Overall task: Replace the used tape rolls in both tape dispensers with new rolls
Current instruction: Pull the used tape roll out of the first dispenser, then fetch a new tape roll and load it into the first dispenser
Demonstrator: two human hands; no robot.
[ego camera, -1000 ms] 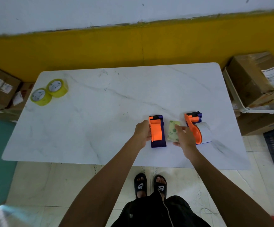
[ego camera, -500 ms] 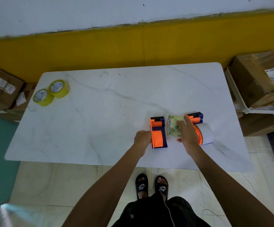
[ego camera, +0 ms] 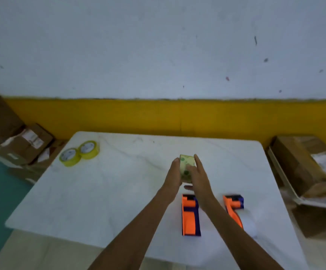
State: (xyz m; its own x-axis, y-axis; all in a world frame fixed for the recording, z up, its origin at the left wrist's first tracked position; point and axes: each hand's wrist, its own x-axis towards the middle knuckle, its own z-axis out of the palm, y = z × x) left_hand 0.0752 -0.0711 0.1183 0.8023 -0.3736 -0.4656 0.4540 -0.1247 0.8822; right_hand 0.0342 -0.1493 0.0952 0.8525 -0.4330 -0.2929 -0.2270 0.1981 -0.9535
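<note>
Both hands, left hand (ego camera: 174,172) and right hand (ego camera: 198,177), clasp a pale green-spotted tape roll (ego camera: 186,167) above mid-counter (ego camera: 119,191). Two orange dispensers (ego camera: 190,217) (ego camera: 233,208) sit near the front edge; two yellow rolls (ego camera: 79,155) occupy the far-left corner, with bare marble between.

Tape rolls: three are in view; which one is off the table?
The pale green-spotted roll, held between both hands; the two yellow rolls lie on the far-left corner.

right dispenser (ego camera: 233,210) blurred, partly behind forearm; box labels unreadable
</note>
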